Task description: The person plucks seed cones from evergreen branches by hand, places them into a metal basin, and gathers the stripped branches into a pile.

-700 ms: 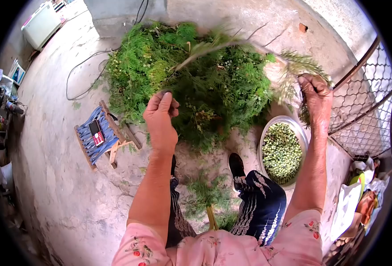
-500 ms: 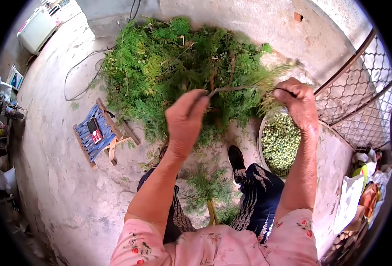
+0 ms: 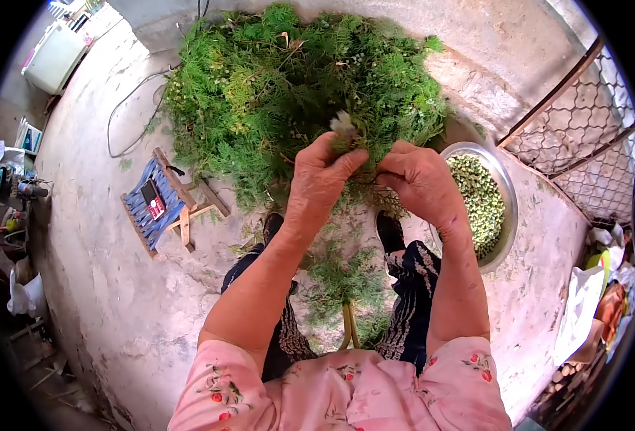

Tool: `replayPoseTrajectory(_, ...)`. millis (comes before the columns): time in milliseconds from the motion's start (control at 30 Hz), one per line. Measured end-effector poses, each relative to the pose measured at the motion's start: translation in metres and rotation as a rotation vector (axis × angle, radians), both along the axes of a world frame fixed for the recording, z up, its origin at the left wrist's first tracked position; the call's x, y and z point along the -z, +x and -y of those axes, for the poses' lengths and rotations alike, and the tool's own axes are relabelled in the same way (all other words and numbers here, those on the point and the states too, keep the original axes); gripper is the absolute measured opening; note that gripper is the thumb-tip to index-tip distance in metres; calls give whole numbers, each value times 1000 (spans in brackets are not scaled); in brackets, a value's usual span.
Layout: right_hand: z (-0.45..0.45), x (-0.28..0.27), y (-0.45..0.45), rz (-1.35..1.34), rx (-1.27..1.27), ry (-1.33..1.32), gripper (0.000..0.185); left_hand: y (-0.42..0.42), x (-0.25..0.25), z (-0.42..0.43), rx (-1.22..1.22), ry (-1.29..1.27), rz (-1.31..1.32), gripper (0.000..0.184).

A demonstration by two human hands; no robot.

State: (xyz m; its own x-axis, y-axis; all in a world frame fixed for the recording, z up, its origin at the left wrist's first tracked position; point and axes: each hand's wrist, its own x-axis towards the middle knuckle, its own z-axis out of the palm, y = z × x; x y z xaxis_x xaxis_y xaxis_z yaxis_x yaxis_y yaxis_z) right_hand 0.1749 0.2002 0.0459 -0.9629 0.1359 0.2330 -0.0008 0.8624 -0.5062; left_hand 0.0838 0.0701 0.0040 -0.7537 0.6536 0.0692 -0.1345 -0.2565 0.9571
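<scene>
My left hand is closed on an evergreen branch, whose upper end shows pale and blurred above my thumb. Close on its right, my right hand is pinched, thumb against forefinger, at the level of the greenery below the branch. What those fingertips hold is too small to make out. Beneath my right wrist stands a metal basin with many small green cones or berries in it. A large heap of feathery green branches lies ahead of both hands.
To the left stands a low folding stool bearing a red-and-black device. Cut greenery lies between my feet. A wire-mesh panel leans at right, above bags and firewood. A cable crosses the floor.
My right hand has come left and down, away from the stretched-out branch tip, closer to my left hand. The left hand has turned, and the branch now points upward. The view has shifted slightly.
</scene>
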Motion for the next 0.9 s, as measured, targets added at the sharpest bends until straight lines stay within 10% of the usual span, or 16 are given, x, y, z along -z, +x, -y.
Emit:
replayPoseTrajectory(233,-2,22,-3,-11,-51,-55,10,-4,0,-2,-96,137,186,16)
replayPoseTrajectory(433,-8,4,-1,-335,231,-561,25,-1,-1,-5,-38,-125,-83,14)
replayPoseTrajectory(533,-5,-2,-7,-508,131,-265,30,1,2,-10,-50,-162,-310,12)
replayPoseTrajectory(900,-11,-5,-1,-342,215,-544,30,2,-8,-10,5,-239,-536,16)
